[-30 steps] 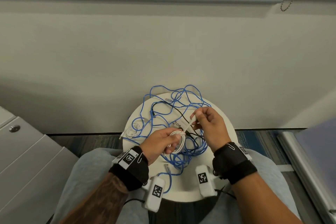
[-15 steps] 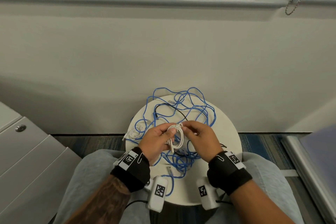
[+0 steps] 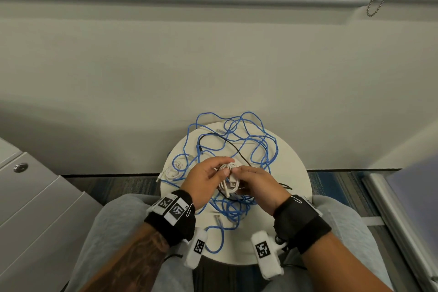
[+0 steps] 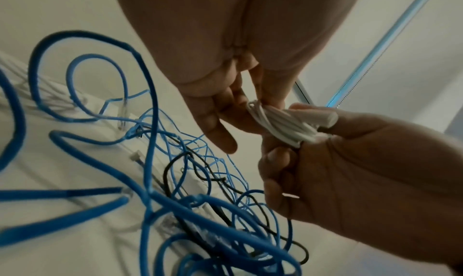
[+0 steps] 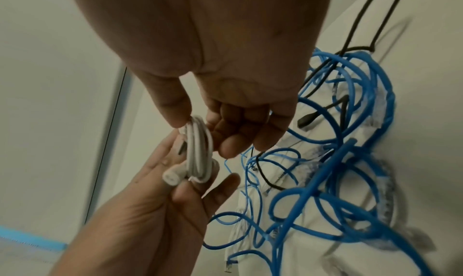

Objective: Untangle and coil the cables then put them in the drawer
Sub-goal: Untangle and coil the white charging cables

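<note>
A small coil of white cable (image 3: 228, 179) hangs just above the round white table (image 3: 291, 173), held between both hands. My left hand (image 3: 219, 170) pinches one end of the coil (image 4: 283, 125) from the left. My right hand (image 3: 243, 174) grips the coil (image 5: 199, 147) from the right, thumb against fingers, with a white plug sticking out. Under the hands lies a blue cable (image 3: 258, 142) in a loose tangle, with a thin black cable (image 3: 233, 147) threaded through it. Another white cable (image 3: 171, 170) lies at the table's left edge.
A grey drawer cabinet (image 3: 40, 199) with a round lock (image 3: 20, 167) stands at the left, its drawers shut. A plain wall rises behind the table. My grey-trousered knees (image 3: 113, 225) flank the table's near edge, and a metal-framed panel (image 3: 388, 208) stands at the right.
My right hand, which held the white cable's free end up and to the right, has come down and in to the coil. Both hands now hold the bundle close together.
</note>
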A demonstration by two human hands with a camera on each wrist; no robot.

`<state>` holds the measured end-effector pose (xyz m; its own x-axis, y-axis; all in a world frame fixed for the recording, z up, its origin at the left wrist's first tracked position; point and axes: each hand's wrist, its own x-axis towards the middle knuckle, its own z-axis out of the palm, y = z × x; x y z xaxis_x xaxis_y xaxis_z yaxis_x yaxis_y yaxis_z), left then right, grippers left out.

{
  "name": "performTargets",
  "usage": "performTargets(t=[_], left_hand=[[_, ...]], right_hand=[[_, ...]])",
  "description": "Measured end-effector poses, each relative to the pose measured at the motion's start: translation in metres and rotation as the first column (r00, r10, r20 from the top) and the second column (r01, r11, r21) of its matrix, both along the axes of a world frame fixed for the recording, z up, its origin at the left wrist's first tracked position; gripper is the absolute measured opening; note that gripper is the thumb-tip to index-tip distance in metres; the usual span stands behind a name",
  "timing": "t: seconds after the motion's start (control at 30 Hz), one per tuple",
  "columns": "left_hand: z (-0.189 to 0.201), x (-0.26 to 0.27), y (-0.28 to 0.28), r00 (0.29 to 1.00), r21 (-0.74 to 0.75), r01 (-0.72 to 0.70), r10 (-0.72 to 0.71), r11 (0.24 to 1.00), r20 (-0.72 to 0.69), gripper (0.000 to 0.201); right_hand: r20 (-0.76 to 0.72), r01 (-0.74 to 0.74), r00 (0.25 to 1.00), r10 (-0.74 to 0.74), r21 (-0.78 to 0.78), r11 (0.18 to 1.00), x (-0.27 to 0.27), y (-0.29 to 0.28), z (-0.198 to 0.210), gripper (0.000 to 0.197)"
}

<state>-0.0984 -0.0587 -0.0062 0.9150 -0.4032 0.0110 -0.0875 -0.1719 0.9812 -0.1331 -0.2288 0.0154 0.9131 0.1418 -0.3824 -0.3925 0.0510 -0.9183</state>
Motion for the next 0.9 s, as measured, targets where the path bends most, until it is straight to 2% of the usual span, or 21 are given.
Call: performTargets(t=[0.1,0.2,0.4,0.6,0.7,0.8,0.9], left_hand=[[-0.002,-0.002,-0.001,0.991,0.081,-0.093,0.084,0.992,0.108,0.025],[-0.002,-0.004,-0.003,0.982,0.099,-0.140,0.125,0.985,0.144,0.024],[0.001,-0.005,-0.003,0.976,0.173,0.018,-0.055,0.985,0.210,0.038],[-0.002,-0.001,-0.001,0.965,0.261,-0.019,-0.051,0.965,0.257,0.023],[0.001,0.004,0.003,0.968,0.282,-0.080,0.007,0.956,0.251,0.018],[0.001,0.009,0.011,0.983,0.296,-0.064,0.009,0.953,0.184,0.015],[0.006,0.014,0.016,0.999,0.179,-0.030,0.025,0.983,0.030,0.011]], right_hand=[[0.006,-0.069,0.998,0.070,-0.059,0.996,-0.003,0.002,0.006,0.024],[0.004,-0.113,0.993,0.114,-0.068,0.991,-0.006,0.005,0.012,0.023],[-0.070,-0.016,0.997,0.018,0.021,1.000,-0.002,0.001,0.007,0.019],[0.013,-0.073,0.997,0.076,-0.159,0.985,-0.001,-0.002,0.007,0.020],[0.060,-0.060,0.996,0.071,-0.175,0.983,0.001,-0.004,0.010,0.011],[0.110,-0.026,0.993,0.042,-0.148,0.989,0.003,-0.005,0.011,0.015],[0.166,-0.015,0.986,0.035,-0.119,0.993,0.005,-0.003,0.013,0.017]])
